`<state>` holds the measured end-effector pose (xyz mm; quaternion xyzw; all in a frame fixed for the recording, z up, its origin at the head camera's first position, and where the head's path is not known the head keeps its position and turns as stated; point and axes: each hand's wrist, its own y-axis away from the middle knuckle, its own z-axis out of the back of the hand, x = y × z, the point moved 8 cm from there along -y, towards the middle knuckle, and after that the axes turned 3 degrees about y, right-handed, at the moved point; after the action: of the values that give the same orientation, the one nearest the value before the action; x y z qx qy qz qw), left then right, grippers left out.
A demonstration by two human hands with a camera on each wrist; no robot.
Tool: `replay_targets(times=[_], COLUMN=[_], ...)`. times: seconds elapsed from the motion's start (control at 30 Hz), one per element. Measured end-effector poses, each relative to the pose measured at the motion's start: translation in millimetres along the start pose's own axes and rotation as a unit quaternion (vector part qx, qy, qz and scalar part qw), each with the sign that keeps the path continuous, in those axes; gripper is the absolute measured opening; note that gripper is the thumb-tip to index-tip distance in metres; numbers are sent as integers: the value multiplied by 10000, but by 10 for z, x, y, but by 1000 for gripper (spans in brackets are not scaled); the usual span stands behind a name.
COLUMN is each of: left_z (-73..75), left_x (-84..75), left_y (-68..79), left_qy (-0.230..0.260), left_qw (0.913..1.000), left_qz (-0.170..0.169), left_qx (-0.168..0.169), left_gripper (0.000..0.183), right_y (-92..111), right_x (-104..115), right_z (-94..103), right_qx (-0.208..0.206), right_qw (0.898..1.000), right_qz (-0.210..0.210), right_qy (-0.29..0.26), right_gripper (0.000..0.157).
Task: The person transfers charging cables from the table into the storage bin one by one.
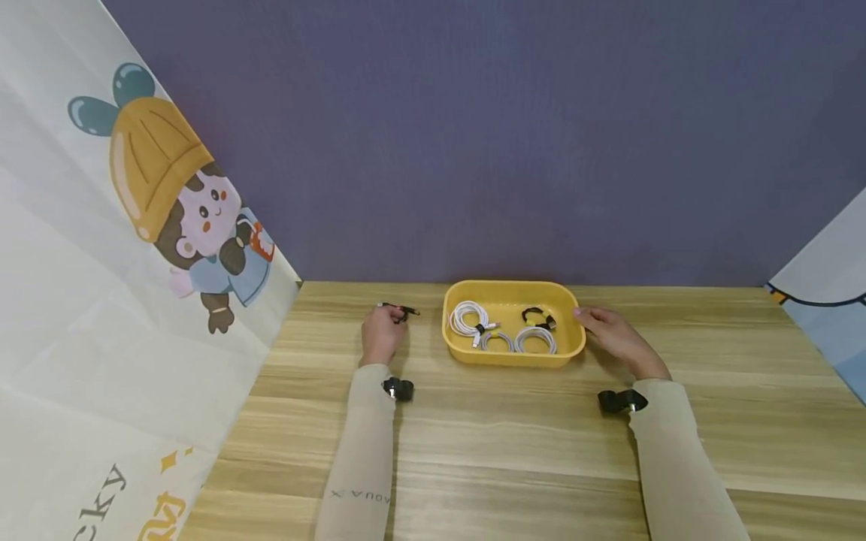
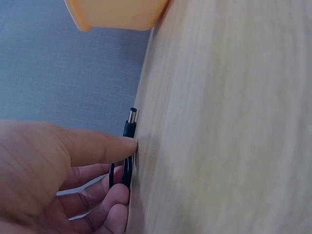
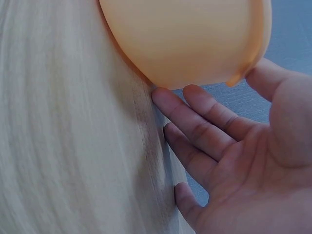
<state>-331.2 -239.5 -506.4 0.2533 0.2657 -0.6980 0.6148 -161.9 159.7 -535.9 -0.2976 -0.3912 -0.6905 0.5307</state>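
My left hand pinches a small black cable with a round metal barrel plug, low over the wooden table to the left of the tub. In the left wrist view the thumb lies across the cable and the other fingers curl behind it. At the right end of a yellow plastic tub, my right hand touches the wall with fairly straight fingers, the thumb at the rim. Inside the tub are a coiled white cable, two grey coiled cables and a black cable with a yellow tie.
The wood-grain table ends at a dark blue-grey panel just behind the tub. On the left hangs a white sheet with a cartoon figure. A small black camera is strapped to each wrist.
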Motion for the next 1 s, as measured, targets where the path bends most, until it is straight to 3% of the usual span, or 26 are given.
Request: replay_targets(times=[0.3, 0.73, 1.0], left_z=[-7, -1, 20], left_x=[-22, -28, 10], left_y=[-9, -18, 2], left_qy=[-239, -63, 78], left_qw=[9997, 9997, 9999], left_qz=[-88, -201, -40], left_qx=[10, -80, -116], left_gripper=[10, 12, 16], right_y=[-10, 15, -3], right_x=[-31, 22, -10], right_z=[5, 8, -2], right_qx=[79, -1, 46], right_qw=[9998, 10000, 9998], right_qz=[-164, -16, 8], right_qy=[-3, -66, -190], right_gripper=[86, 83, 82])
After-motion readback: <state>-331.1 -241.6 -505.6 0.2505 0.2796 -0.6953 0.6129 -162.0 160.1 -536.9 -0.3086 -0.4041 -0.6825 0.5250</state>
